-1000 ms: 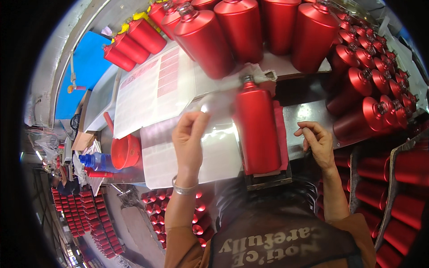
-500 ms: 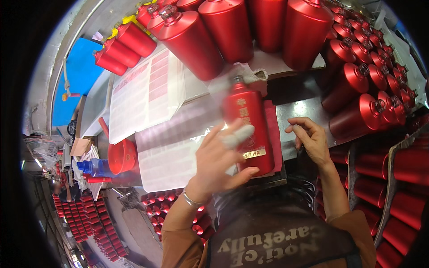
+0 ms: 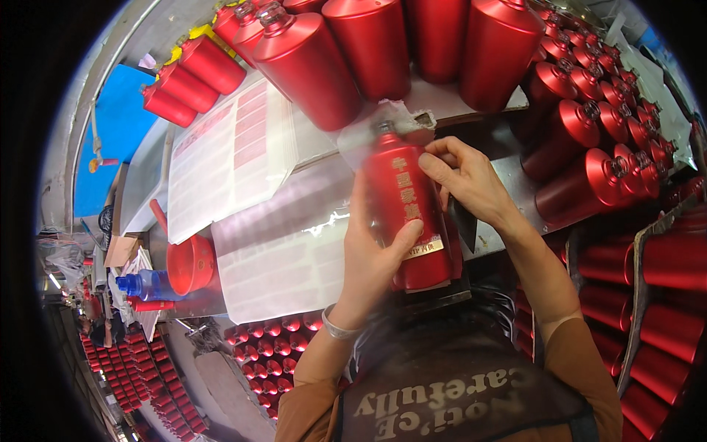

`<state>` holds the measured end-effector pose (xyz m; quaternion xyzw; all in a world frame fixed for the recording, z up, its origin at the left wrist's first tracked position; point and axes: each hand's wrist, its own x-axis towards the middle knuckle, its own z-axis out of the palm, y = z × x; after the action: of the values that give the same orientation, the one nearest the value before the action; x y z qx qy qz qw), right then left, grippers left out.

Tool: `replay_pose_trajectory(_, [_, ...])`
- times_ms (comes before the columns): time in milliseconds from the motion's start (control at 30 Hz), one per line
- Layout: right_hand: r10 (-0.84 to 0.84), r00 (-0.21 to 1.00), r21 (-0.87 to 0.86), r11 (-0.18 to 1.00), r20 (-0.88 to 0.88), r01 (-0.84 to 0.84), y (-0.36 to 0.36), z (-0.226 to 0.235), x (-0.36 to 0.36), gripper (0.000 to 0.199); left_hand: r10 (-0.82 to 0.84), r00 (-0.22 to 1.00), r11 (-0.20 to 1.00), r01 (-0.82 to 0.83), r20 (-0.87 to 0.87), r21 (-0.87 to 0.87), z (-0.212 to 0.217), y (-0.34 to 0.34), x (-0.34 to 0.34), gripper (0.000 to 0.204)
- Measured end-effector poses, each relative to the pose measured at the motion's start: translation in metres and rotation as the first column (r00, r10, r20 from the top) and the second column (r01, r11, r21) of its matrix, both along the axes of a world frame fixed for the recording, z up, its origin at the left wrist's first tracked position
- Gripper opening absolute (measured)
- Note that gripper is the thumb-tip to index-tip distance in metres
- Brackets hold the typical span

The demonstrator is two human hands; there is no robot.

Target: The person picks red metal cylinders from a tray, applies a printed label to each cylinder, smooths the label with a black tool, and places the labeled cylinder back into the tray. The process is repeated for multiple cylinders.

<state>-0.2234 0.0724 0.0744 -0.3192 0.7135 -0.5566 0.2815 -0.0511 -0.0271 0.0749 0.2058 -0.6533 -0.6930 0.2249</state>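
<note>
A red bottle (image 3: 401, 173) with gold lettering lies face up, its clear neck away from me and a gold label strip near its base. My left hand (image 3: 375, 247) is closed round its left side, thumb across the front just above the strip; the other fingers are partly hidden. My right hand (image 3: 471, 180) is at the bottle's upper right edge, thumb and forefinger pinched against the shoulder. Whether a small piece sits between those fingertips I cannot make out. A crumpled white cloth (image 3: 405, 114) lies under the neck.
Sheets of labels (image 3: 221, 158) and a glossy sheet (image 3: 283, 254) cover the table's left. Beside them are a red dipper (image 3: 193, 264) and a blue bottle (image 3: 151, 285). Upright red bottles (image 3: 368, 44) crowd the far side; more bottles (image 3: 596, 180) stand at the right, above loaded racks (image 3: 670, 295).
My left hand has closed on the bottle's left side after hovering spread over it. My right hand has moved up and left onto its shoulder. The whole view has shifted slightly.
</note>
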Motion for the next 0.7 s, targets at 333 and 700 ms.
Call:
replay_pose_trajectory(333, [0.022, 0.979, 0.083, 0.997, -0.201, -0.006, -0.011, 0.015, 0.002, 0.065, 0.028, 1.0, 0.998, -0.027, 0.008, -0.055, -0.007, 0.001, 0.002, 0.095])
replay_pose_trajectory(700, [0.011, 0.979, 0.076, 0.997, -0.203, 0.004, -0.013, 0.013, 0.002, 0.063, 0.039, 0.999, 0.987, -0.036, 0.015, -0.154, -0.011, -0.001, 0.001, 0.093])
